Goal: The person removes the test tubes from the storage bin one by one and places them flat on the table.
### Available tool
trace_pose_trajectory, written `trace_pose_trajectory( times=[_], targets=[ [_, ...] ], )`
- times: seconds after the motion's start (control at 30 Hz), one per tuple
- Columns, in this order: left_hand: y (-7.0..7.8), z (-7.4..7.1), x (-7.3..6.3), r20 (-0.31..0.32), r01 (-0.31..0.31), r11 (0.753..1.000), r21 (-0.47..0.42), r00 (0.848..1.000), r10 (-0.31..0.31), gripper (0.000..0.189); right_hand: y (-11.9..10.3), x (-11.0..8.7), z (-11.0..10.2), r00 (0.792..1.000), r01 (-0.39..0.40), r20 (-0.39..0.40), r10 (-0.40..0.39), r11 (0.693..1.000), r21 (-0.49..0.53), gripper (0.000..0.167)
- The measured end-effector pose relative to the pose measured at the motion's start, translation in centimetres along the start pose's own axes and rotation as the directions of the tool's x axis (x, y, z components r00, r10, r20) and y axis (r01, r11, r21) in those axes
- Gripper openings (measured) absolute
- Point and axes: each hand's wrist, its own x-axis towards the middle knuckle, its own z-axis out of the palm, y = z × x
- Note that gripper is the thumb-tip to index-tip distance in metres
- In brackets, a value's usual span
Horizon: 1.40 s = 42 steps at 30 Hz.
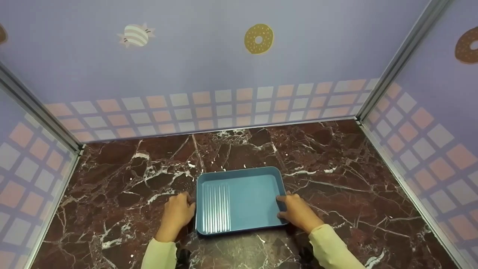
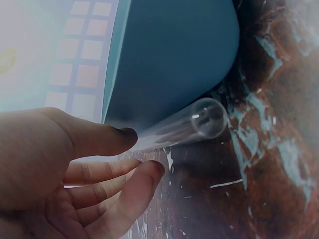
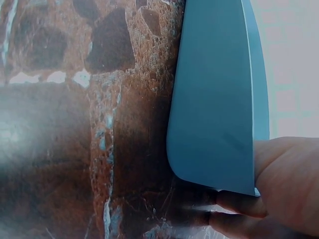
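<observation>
A blue rectangular tray [image 1: 257, 201] with a ribbed band on its left part lies on the dark marbled surface. My right hand [image 1: 297, 212] grips its right wall, with digits reaching over the rim; in the right wrist view other fingers stay outside the wall. By the left wall is my left hand [image 1: 177, 211]. The left wrist view shows a clear tube [image 2: 174, 130] alongside the tray's outer wall [image 2: 174, 55]. Thumb and fingers of that hand are spread apart close to the tube, and part of it is hidden behind the thumb.
A lilac back wall [image 1: 194, 67] with candy and doughnut pictures and a checked band stands behind the surface. Similar side panels, on the left [image 1: 22, 179] and right [image 1: 429, 138], close off both sides. The marbled surface [image 1: 123, 186] surrounds the tray.
</observation>
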Motion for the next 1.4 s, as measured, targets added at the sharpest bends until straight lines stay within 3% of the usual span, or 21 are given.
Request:
trace_pose_trajectory(
  times=[0.7, 1.4],
  targets=[
    [1.3, -1.3, -0.2, 0.004, 0.028, 1.000, 0.015, 1.000, -0.028, 0.011, 0.1, 0.0, 0.2, 0.999, 0.032, -0.028, -0.033, 0.999, -0.022, 0.051],
    [2.7, -1.8, -0.4, -0.023, -0.017, 0.999, 0.029, 1.000, 0.017, 0.014, 0.1, 0.0, 0.1, 1.000, 0.022, -0.017, -0.022, 1.000, -0.022, 0.050]
  ],
)
